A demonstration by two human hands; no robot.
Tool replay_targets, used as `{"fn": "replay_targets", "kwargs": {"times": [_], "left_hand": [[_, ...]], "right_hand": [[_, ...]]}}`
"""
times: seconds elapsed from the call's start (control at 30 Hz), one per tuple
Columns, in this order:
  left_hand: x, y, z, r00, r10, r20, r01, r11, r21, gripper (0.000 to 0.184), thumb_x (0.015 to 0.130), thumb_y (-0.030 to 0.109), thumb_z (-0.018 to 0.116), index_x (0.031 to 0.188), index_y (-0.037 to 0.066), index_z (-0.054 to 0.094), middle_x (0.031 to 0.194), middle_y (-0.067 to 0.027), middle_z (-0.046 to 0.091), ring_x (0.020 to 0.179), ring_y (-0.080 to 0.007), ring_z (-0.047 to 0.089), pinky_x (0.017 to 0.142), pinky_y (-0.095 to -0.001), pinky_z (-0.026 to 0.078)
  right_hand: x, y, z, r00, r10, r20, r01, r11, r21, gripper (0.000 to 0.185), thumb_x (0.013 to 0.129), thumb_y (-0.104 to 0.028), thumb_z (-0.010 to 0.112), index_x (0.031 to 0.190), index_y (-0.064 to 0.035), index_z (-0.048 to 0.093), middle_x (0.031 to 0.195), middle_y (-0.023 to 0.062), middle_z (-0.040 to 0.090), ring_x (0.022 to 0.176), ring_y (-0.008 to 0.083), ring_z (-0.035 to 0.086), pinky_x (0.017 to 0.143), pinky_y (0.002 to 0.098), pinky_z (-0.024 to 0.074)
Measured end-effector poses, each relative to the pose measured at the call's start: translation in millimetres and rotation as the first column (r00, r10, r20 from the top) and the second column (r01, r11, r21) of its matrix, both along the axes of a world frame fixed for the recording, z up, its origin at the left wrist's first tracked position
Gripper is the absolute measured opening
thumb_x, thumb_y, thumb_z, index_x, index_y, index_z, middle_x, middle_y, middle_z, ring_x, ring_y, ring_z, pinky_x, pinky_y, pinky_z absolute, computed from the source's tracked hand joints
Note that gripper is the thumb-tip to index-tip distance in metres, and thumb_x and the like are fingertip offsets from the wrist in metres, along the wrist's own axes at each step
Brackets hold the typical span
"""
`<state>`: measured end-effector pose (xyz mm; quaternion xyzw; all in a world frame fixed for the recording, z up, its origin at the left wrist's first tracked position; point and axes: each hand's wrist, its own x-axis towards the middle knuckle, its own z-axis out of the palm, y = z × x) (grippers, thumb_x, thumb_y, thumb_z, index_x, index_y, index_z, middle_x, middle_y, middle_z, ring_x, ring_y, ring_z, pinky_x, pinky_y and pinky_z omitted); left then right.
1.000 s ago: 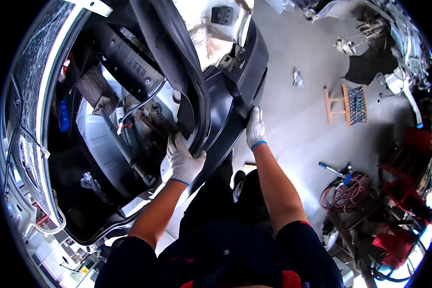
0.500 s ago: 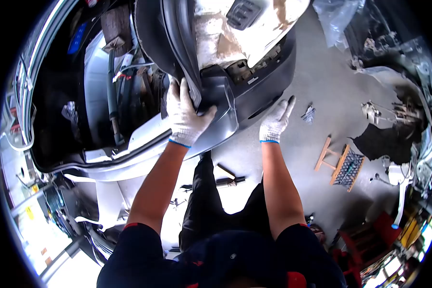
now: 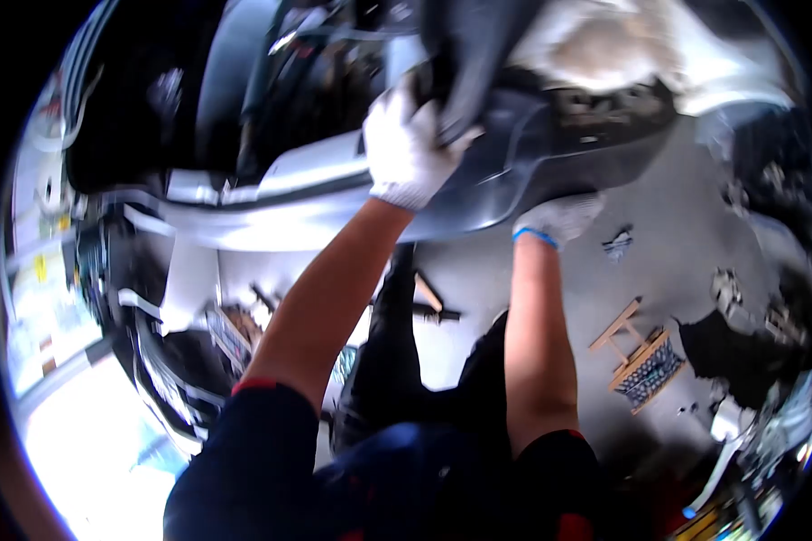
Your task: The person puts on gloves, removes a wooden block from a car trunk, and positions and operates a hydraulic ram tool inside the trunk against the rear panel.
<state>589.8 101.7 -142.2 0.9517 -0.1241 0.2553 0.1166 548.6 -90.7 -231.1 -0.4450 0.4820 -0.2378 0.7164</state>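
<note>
"Where is the bumper point(image 3: 514, 176) from the hands?"

"Between them, more or less. The left hand point(image 3: 410, 149) is at its upper edge, just over the rim of the body opening. The right hand point(image 3: 561, 218) is down at its lower edge, on the person's side."

"And its long axis?"

"It runs across in front of the person, then bends forward and away past the right hand, round the corner. That bend lies ahead of the right hand, so the right is the nearer one to it."

"What does the left hand have?"

"It is at the near end of a dark strip point(image 3: 471, 95) that rises from the bumper's upper edge. The fingers are parted and the thumb stands out toward the corner. Blur hides whether it pinches the strip or only rests on it."

"The right?"

"Fingers close together, pointing along the bumper toward the corner. Its thumb is hard to make out. It looks to be touching the lower edge, but I can't tell if the fingers curl under."

"The arms?"

"Left forearm slants forward and inward to the bumper's top; right forearm reaches nearly straight forward below it. Both wrists end near the bumper."
</note>
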Motion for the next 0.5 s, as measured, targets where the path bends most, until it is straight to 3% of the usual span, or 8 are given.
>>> {"fn": "replay_targets", "kwargs": {"times": [0.03, 0.1, 0.17, 0.27, 0.3, 0.33, 0.43, 0.5], "left_hand": [[-6.4, -0.1, 1.9, 1.0, 0.014, -0.001, -0.014, 1.0, -0.018, 0.052, 0.072, 0.048, 0.091, 0.1, 0.006, 0.076, 0.137, -0.023, 0.06, 0.111, -0.0438, 0.06, 0.094, -0.053, 0.05], [-1.7, -0.1, 2.9, 1.0, 0.01, 0.023, -0.008, 0.998, -0.069, 0.053, 0.07, 0.048, 0.091, 0.095, 0.004, 0.075, 0.136, -0.0234, 0.062, 0.109, -0.043, 0.061, 0.092, -0.0528, 0.05], [-5.6, 0.3, 5.0, 1.0, 0.009, 0.01, -0.008, 0.994, -0.109, 0.052, 0.069, 0.048, 0.091, 0.091, 0.004, 0.073, 0.139, -0.0244, 0.06, 0.114, -0.0427, 0.06, 0.095, -0.0526, 0.049], [-20.4, 11.2, 2.5, 0.996, -0.087, 0.002, 0.085, 0.972, -0.22, 0.063, 0.07, 0.036, 0.091, 0.119, 0.004, 0.067, 0.148, -0.0219, 0.053, 0.126, -0.0442, 0.056, 0.105, -0.0537, 0.045], [-33.2, 23.7, 8.8, 0.989, -0.144, -0.036, 0.132, 0.967, -0.217, 0.074, 0.071, 0.029, 0.089, 0.134, 0.006, 0.059, 0.149, -0.0217, 0.051, 0.129, -0.0454, 0.055, 0.109, -0.0543, 0.045], [-50.1, 41.1, 10.9, 0.982, -0.167, -0.085, 0.143, 0.963, -0.23, 0.08, 0.068, 0.028, 0.09, 0.139, 0.009, 0.057, 0.149, -0.0217, 0.052, 0.135, -0.0447, 0.052, 0.114, -0.0533, 0.043], [-102.5, 120.2, 1.1, 0.971, -0.013, -0.238, -0.009, 0.996, -0.091, 0.093, 0.064, 0.034, 0.092, 0.146, 0.011, 0.054, 0.15, -0.0214, 0.052, 0.141, -0.0432, 0.05, 0.118, -0.0574, 0.039], [-108.3, 169.3, 1.0, 0.948, 0.084, -0.307, -0.068, 0.996, 0.063, 0.103, 0.063, 0.046, 0.094, 0.15, 0.011, 0.052, 0.153, -0.0216, 0.051, 0.143, -0.0431, 0.048, 0.121, -0.0598, 0.036]], "right_hand": [[-4.5, -2.2, 3.2, 0.999, 0.023, -0.039, -0.023, 1.0, 0.003, 0.062, 0.109, -0.048, 0.037, 0.152, -0.0063, 0.053, 0.147, 0.0202, 0.058, 0.123, 0.0342, 0.064, 0.109, 0.0445, 0.0531], [1.4, -5.6, 9.5, 0.993, 0.051, 0.11, -0.059, 0.995, 0.079, 0.061, 0.108, -0.049, 0.038, 0.151, -0.0084, 0.053, 0.148, 0.0174, 0.059, 0.122, 0.0333, 0.065, 0.109, 0.0445, 0.0542], [1.8, -6.0, 24.7, 0.983, 0.044, -0.177, -0.05, 0.998, -0.027, 0.063, 0.106, -0.05, 0.041, 0.146, -0.0052, 0.059, 0.144, 0.0186, 0.063, 0.123, 0.0326, 0.065, 0.107, 0.0435, 0.0542], [-4.2, 0.8, 48.0, 0.968, 0.063, -0.244, -0.073, 0.997, -0.032, 0.06, 0.107, -0.046, 0.041, 0.141, -0.0011, 0.063, 0.138, 0.0198, 0.066, 0.122, 0.0323, 0.066, 0.105, 0.043, 0.0544], [-4.6, -19.5, -0.5, 0.992, 0.113, -0.053, -0.12, 0.982, -0.144, 0.059, 0.108, -0.045, 0.042, 0.138, -0.0006, 0.064, 0.136, 0.0182, 0.067, 0.118, 0.0322, 0.066, 0.105, 0.0424, 0.054], [-12.0, -23.4, -3.0, 0.969, 0.245, 0.006, -0.243, 0.965, -0.1, 0.057, 0.107, -0.045, 0.045, 0.141, -0.0029, 0.06, 0.139, 0.016, 0.065, 0.118, 0.0294, 0.065, 0.104, 0.0426, 0.0538], [-41.2, 13.8, 47.1, 0.957, 0.25, -0.15, -0.266, 0.959, -0.095, 0.058, 0.107, -0.045, 0.045, 0.151, -0.0074, 0.051, 0.141, 0.0127, 0.063, 0.12, 0.027, 0.062, 0.106, 0.0437, 0.0513], [-70.4, 22.9, 43.8, 0.832, 0.502, -0.234, -0.514, 0.858, 0.014, 0.064, 0.109, -0.047, 0.045, 0.162, -0.0118, 0.038, 0.149, 0.0143, 0.056, 0.126, 0.028, 0.059, 0.11, 0.0456, 0.0483]]}}
